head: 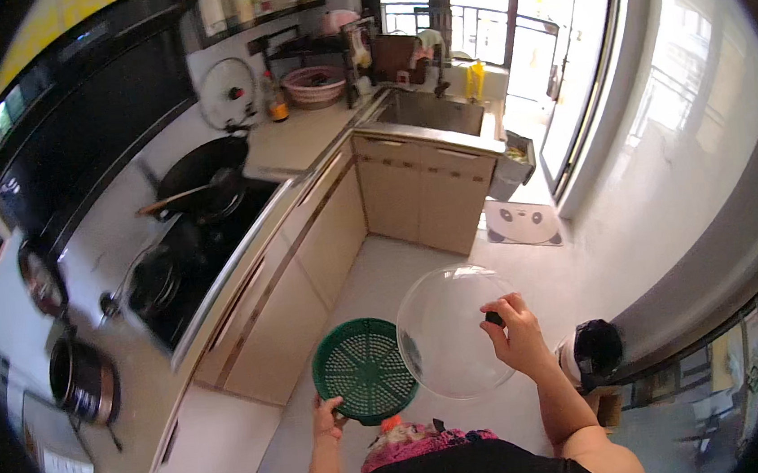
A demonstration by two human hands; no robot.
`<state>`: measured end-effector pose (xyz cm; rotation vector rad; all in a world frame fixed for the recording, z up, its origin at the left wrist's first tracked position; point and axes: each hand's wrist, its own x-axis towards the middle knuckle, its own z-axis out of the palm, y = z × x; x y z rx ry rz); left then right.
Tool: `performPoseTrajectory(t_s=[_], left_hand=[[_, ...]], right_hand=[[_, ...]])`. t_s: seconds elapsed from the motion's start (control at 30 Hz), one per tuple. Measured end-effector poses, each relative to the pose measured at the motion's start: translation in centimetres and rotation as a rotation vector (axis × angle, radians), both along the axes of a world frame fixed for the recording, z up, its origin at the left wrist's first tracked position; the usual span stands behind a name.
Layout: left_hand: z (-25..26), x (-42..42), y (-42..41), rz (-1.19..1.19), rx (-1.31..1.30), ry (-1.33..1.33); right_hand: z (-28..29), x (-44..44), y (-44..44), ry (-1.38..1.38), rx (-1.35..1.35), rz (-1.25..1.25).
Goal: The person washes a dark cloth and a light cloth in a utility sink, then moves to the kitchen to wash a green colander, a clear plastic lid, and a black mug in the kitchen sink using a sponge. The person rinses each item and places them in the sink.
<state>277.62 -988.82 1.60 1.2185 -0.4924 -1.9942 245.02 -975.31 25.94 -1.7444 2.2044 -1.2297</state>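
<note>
My left hand (329, 418) grips the lower left rim of a round green plastic basket (367, 371) with slotted holes. In my right hand (516, 334) is the dark knob of a clear round lid (448, 335), pinched between thumb and fingers. The lid is held above the floor to the right of the basket, and its left edge comes close to the basket's rim or slightly over it. No food shows in the basket.
A stove with a black wok (201, 174) and a counter run along the left. Ahead are a steel sink (432, 111), a pink basket (315, 88) and a bottle (275, 98). A panda floor mat (524, 222) lies beyond; a black-lined bin (595, 353) stands at right.
</note>
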Motion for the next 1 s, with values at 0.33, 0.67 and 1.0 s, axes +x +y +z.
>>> performPoseTrajectory(t_s=[0.33, 0.67, 1.0], left_hand=[[5.0, -18.2, -32.0, -0.050, -0.103, 0.107], [7.5, -29.8, -52.5, 0.158, -0.065, -0.068], [10.5, -48.2, -74.0, 0.048, -0.123, 0.093]], right_hand=[[-1.5, -18.6, -16.6, -0.036, 0.043, -0.385], [-2.1, -40.8, -41.9, -0.054, -0.014, -0.411], [-3.7, -60.3, -66.2, 0.160, 0.018, -0.516]])
